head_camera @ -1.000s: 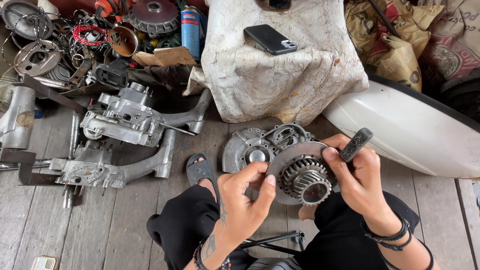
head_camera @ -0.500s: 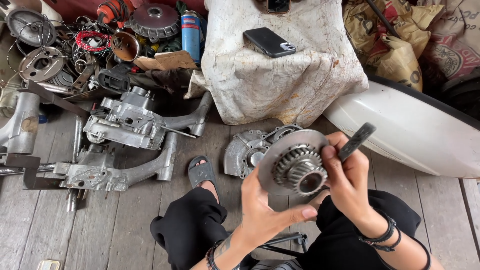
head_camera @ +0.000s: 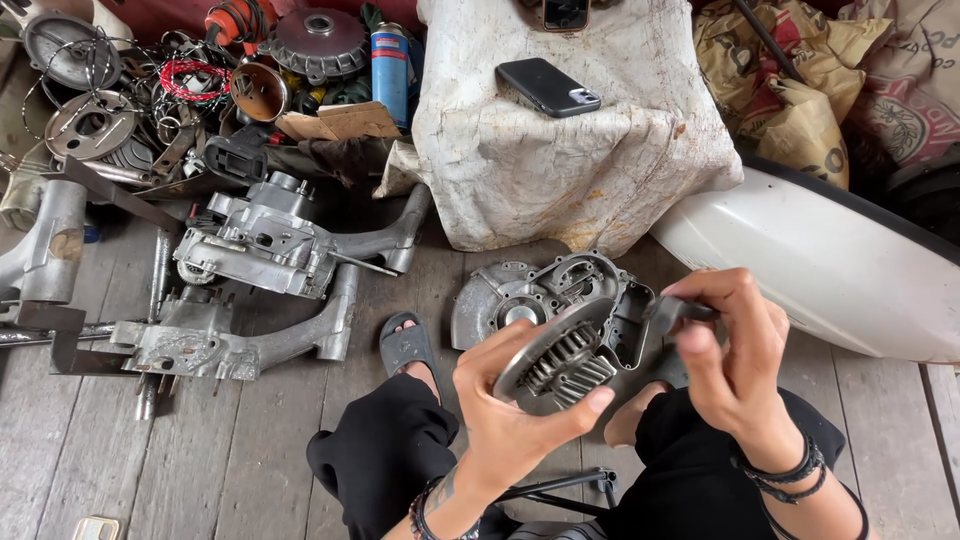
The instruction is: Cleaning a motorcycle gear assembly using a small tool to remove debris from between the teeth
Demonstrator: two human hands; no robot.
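Note:
My left hand (head_camera: 510, 415) holds a round metal disc with a toothed gear hub (head_camera: 558, 358), tilted on edge above my lap. My right hand (head_camera: 730, 350) grips a dark tool handle (head_camera: 668, 316) just to the right of the disc. Behind the disc, a grey cast engine cover (head_camera: 550, 295) lies on the wooden floor. My legs in black trousers and a foot in a dark sandal (head_camera: 405, 345) are below.
Engine casings (head_camera: 265, 245) and arms (head_camera: 210, 345) lie at left among a pile of metal parts, wires and a blue spray can (head_camera: 388, 65). A cloth-covered block (head_camera: 575, 150) with a black phone (head_camera: 548, 87) stands ahead. A white body panel (head_camera: 820, 260) lies at right.
The gear disc has tipped from facing up to standing on edge in my left hand. My right hand with the tool has drawn a little away to the right.

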